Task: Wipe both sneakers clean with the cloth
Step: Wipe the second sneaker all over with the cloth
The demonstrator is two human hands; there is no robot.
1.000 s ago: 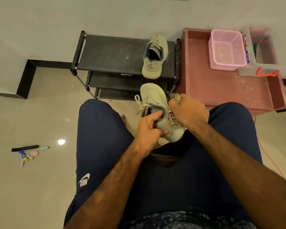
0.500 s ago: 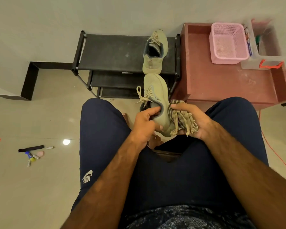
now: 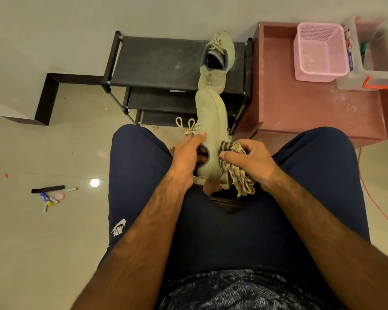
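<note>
1. While the left hand point(image 3: 186, 157) grips one sneaker point(image 3: 211, 121) between the knees, the right hand point(image 3: 251, 162) squeezes the cloth point(image 3: 235, 173) against its side.
2. The other sneaker point(image 3: 217, 63) sits at the right edge of the shoe rack point(image 3: 157, 61).

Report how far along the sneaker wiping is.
Done: nothing plainly finished. In hand: the left hand grips the held sneaker at its collar while the right hand presses the cloth to its heel side. Left: the other sneaker sits on the shoe rack.

Black rack point(image 3: 157, 61) far centre, reddish table point(image 3: 300, 108) just right of it. Pink basket point(image 3: 318, 73) on table, far right. Small loose items point(image 3: 51, 198) on floor, left.
</note>
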